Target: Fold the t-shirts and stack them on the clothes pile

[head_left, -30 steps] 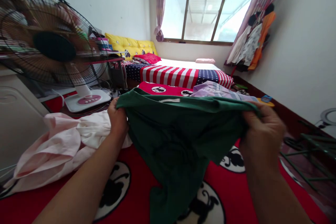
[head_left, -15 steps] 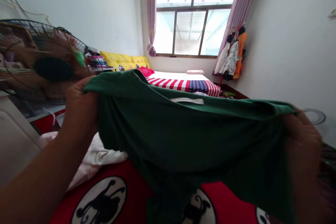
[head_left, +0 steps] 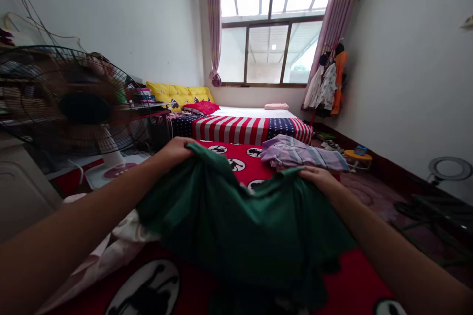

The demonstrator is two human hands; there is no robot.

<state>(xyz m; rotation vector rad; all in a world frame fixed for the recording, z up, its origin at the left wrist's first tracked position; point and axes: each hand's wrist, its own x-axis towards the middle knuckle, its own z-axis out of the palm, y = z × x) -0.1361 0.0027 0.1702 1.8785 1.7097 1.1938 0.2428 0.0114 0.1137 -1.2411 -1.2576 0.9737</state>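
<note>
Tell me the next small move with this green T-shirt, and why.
Probably lower the green T-shirt onto the red bedspread and smooth it flat: the left hand and right hand grip it along one edge, and the rest hangs bunched over the bedspread.

What's at the far end of the room?

A wide window [head_left: 271, 27] in a dark wooden frame, top centre, bright with daylight, a pale roof showing beyond the glass. Striped pink curtains [head_left: 213, 19] hang at both sides; the left one is tied back.

And the walls?

Plain white. A dark skirting board [head_left: 388, 170] runs along the right wall [head_left: 410, 83], and hanging clothes [head_left: 327, 81] sit beside the right curtain.

Furniture?

Under the window, a bed with a stars-and-stripes cover [head_left: 231, 129] and a yellow padded cushion [head_left: 179, 94] along its left side. A pedestal fan [head_left: 74, 101] stands at far left.

The floor?

Lower right, a pinkish rug [head_left: 365, 192], with a small yellow stool [head_left: 357, 156] near the wall.
</note>
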